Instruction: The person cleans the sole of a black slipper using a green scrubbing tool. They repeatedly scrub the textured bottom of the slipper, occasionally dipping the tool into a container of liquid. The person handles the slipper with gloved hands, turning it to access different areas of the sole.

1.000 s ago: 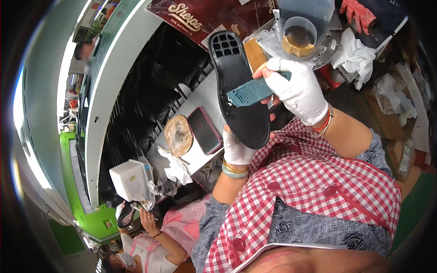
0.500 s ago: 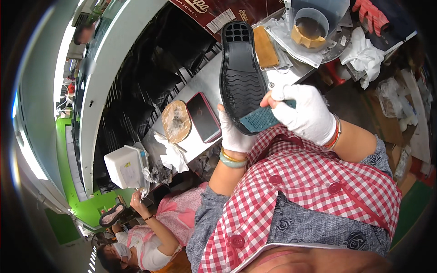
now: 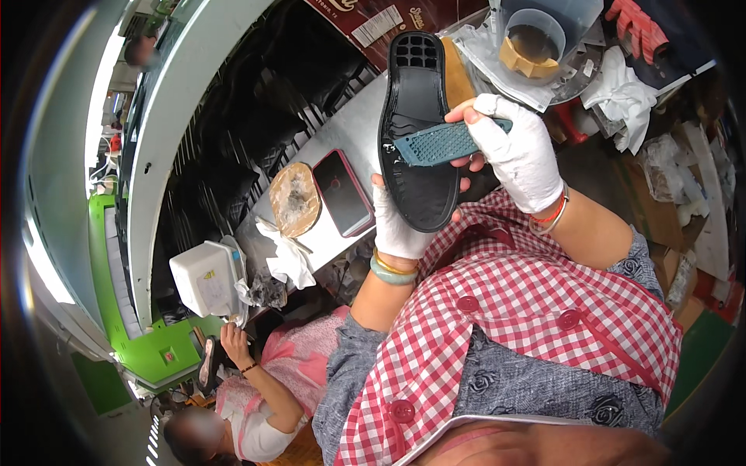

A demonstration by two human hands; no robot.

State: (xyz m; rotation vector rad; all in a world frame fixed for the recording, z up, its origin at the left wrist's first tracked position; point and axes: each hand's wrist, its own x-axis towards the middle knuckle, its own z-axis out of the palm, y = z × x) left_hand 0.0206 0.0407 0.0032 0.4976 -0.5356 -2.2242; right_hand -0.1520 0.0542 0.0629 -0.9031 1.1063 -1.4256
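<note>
In the head view we hold a long black rubber shoe sole [image 3: 420,147] with our white-gloved left hand [image 3: 398,225], which closes around its lower end from below. The sole stands up from this grip, its ribbed side toward us. Our white-gloved right hand [image 3: 517,151] pinches one end of a flat teal textured pad [image 3: 437,144], and the pad lies across the middle of the sole, touching it. Just left of the left hand, a dark phone with a pink case [image 3: 343,193] lies on the grey worktable [image 3: 350,132].
</note>
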